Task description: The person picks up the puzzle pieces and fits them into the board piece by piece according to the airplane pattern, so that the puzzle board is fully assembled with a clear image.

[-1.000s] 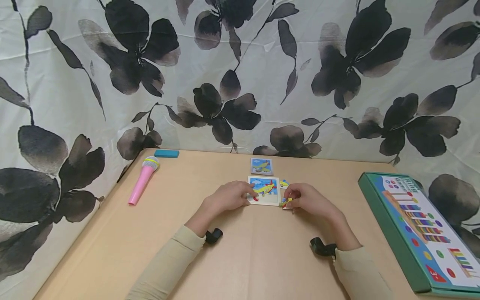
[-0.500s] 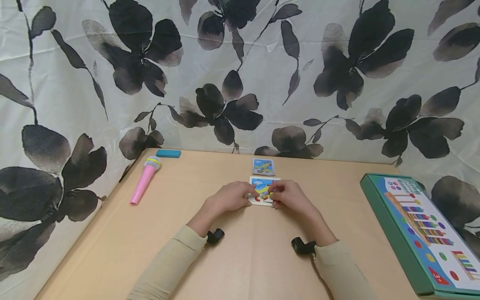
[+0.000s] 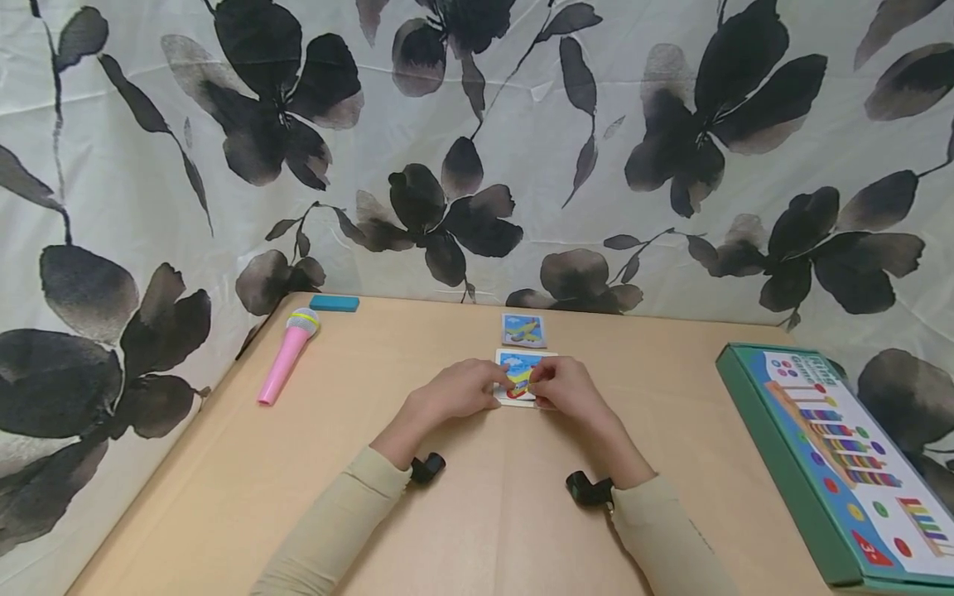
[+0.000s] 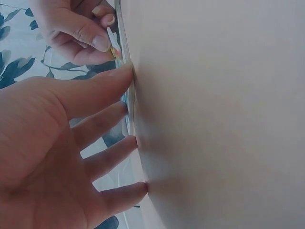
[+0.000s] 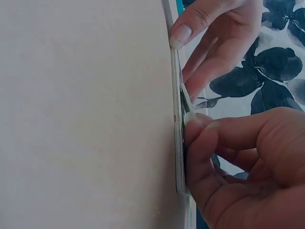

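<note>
A small white-bordered picture board point(image 3: 514, 403) with a blue sky and a yellow and red picture lies on the table. My left hand point(image 3: 456, 389) steadies it at the left, its thumb against the near edge and its other fingers fairly straight. Over the board's right part, my right hand point(image 3: 572, 389) pinches a thin puzzle piece point(image 5: 187, 101) between thumb and fingers. That piece is tilted against the board's surface in the right wrist view; the left wrist view shows its coloured edge. My right hand hides much of the board's right side.
Just behind the board lies a smaller stack of picture pieces point(image 3: 523, 330). A pink toy microphone point(image 3: 287, 358) and a blue block point(image 3: 334, 304) are at the back left. On the right is a large green-sided box point(image 3: 842, 463). A floral cloth point(image 3: 566, 165) hangs behind the table.
From beside the board, my right hand has moved left over it, carrying the puzzle piece, which has since tilted on the board. My left hand has stayed at the left edge.
</note>
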Available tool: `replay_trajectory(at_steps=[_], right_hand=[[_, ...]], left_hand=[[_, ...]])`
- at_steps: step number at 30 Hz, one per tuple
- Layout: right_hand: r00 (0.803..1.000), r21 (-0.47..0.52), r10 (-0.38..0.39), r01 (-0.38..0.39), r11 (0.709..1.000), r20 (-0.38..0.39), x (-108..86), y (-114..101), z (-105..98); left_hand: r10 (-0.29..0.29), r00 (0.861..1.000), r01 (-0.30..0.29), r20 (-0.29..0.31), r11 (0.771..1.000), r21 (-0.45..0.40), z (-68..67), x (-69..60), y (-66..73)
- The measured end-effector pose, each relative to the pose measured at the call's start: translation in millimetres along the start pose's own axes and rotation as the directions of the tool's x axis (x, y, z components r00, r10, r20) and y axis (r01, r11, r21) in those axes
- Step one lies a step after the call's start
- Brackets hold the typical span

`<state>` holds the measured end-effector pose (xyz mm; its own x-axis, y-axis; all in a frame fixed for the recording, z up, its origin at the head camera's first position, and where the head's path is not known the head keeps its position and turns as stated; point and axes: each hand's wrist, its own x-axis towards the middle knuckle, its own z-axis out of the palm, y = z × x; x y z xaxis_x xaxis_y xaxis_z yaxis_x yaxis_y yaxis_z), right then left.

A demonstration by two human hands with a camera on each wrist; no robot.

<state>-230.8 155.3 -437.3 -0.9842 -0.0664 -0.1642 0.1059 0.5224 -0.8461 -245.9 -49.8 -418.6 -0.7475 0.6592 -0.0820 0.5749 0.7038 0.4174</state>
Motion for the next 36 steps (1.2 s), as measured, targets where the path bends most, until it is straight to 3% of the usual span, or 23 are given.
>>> replay_trajectory(at_steps=[11,22,30,36], right_hand=[[0.998,-0.106,-0.047,0.044,0.993,-0.03,-2.5,-2,6],[0.997,-0.277,-0.052,0.033,0.96,-0.062,-1.3,-4,5],[0.997,-0.155,-0.069,0.065,0.986,-0.021,0.4,5,-7],[0.997,-0.18,-0.079,0.075,0.981,-0.015,0.8,7,-6]], left_hand=[[0.079,0.996,-0.081,0.039,0.995,0.059,-3.9,-1.9,-2.6],[0.033,0.998,-0.039,0.046,0.991,0.127,-2.1,-3.4,0.0],[0.042,0.999,-0.045,0.027,0.988,0.146,0.2,-1.8,0.7],[0.052,0.999,-0.054,0.018,0.991,0.125,1.5,-2.1,5.0]])
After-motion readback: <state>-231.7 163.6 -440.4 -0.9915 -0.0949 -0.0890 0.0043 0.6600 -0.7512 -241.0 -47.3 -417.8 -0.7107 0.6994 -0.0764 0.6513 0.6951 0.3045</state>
